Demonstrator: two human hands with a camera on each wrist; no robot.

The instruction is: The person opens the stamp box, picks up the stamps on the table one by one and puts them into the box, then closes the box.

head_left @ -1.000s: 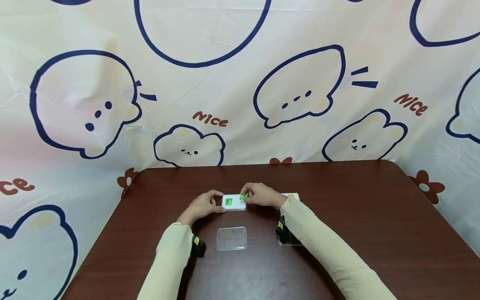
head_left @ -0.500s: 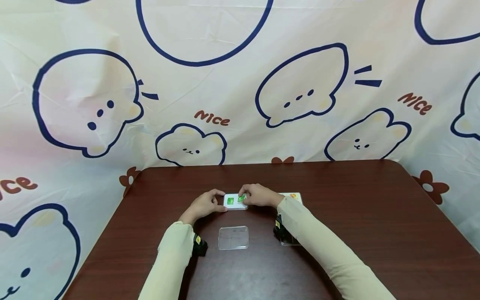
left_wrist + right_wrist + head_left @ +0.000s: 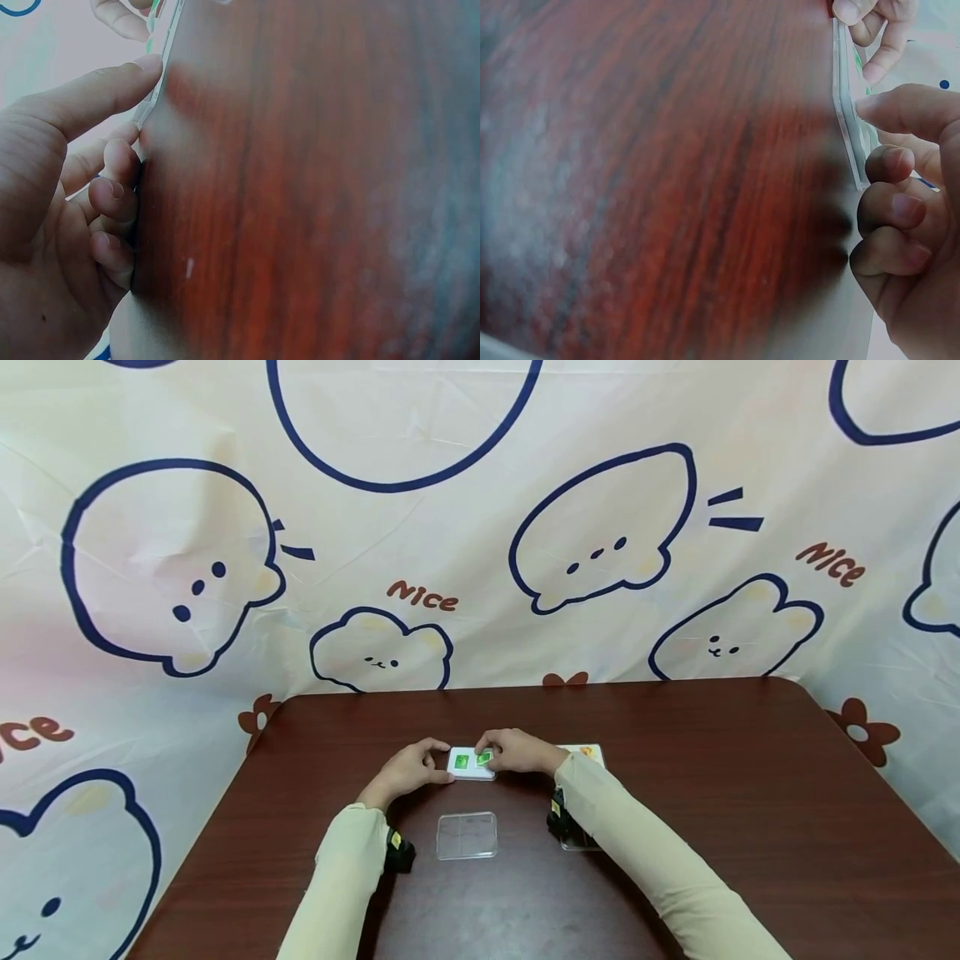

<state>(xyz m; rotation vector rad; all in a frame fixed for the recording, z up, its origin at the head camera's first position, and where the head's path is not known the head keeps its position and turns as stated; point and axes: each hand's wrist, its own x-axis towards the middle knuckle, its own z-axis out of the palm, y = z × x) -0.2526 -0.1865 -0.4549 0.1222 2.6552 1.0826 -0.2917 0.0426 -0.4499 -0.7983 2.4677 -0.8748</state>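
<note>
A small white rectangular board in a transparent plastic case [image 3: 471, 773] lies flat on the table. My left hand [image 3: 408, 768] grips its left end, thumb at the near edge and index finger at the far edge. One green square [image 3: 461, 762] sits on the board's left half. Over the right half, my right hand [image 3: 519, 752] pinches a second green square piece [image 3: 483, 759] between thumb and index finger, low against the white surface. In the right wrist view the case's layered edge [image 3: 844, 97] shows, with the other right fingers curled beside it.
A shallow transparent plastic tray [image 3: 467, 837] lies nearer me on the brown table [image 3: 712, 827]. Another transparent case [image 3: 579, 847] is mostly hidden under the right wrist. Behind that wrist a white card with coloured print [image 3: 591, 752] shows partly. A patterned cloth hangs behind the table.
My right hand has brought the green square slightly left and down onto the board's right half, and its tilt has lessened. My left hand keeps its grip on the left end.
</note>
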